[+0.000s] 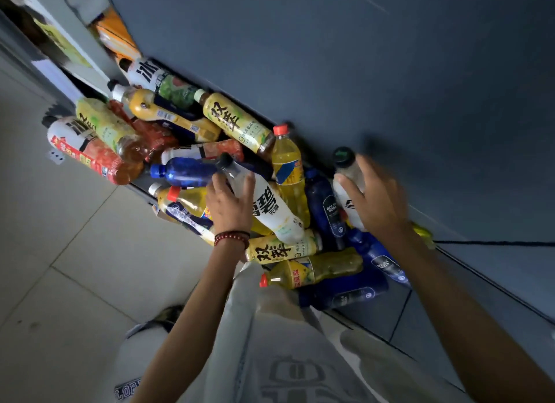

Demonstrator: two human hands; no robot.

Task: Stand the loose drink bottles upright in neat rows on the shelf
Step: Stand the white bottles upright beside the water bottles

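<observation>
Left of the orange-capped yellow bottle (289, 168), the left hand (231, 206) wraps fingers and thumb round the shoulder of a white-labelled bottle (271, 210) lying slanted on the heap of loose bottles (177, 117); this grip near the neck probably serves to swing it upright. Right of the yellow bottle, the right hand (375, 198) curls round a pale dark-capped bottle (345, 170), held nearly upright against the dark back panel (390, 72), likely to start a row. Its base is hidden, so shelf contact cannot be confirmed.
</observation>
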